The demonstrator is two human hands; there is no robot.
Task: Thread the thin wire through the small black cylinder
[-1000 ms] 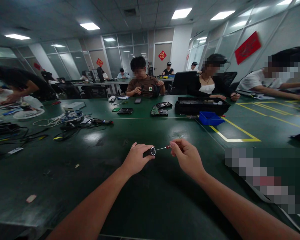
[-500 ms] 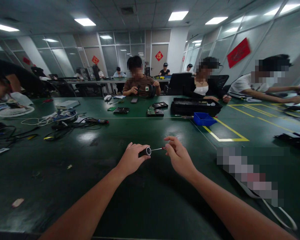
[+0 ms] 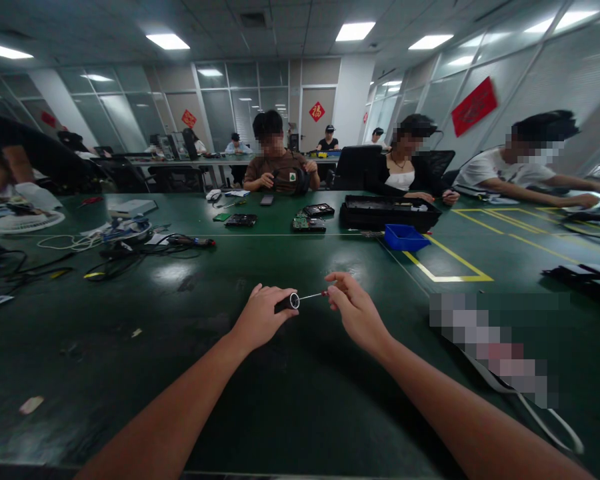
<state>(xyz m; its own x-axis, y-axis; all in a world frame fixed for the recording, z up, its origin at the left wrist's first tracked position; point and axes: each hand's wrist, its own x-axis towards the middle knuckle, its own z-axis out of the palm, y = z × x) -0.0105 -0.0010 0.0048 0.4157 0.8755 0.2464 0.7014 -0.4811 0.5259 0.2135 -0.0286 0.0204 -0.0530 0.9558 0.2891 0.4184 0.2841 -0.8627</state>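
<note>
Standing toward the far side of the green table (image 3: pixel 300 413), two containers are shown in the head view. In the long black tray (image 3: pixel 387 221), a pale item (image 3: pixel 422 207) is held near the right end; the rest of the contents is too dark to be made out. The blue bin (image 3: pixel 405 243) is set just in front of that tray, close to the yellow tape (image 3: pixel 460 279); its inside cannot be read clearly.

Well nearer the camera, above the bare middle of the table, a black cylinder (image 3: pixel 283 305) is grasped by the left hand (image 3: pixel 260 319), with the thumb below and the fingers above. Its end, rimmed by a bright pale ring, is turned toward the right, and the middle of that end looks dark. A thin screwdriver (image 3: pixel 312 295) is pinched at its red part between the thumb and fingers of the right hand (image 3: pixel 355 310), with the index finger raised clear. Its straight, silvery shaft is pointed at the ringed end, slightly tilted; whether the tip is inside or only touching cannot be told.
</note>
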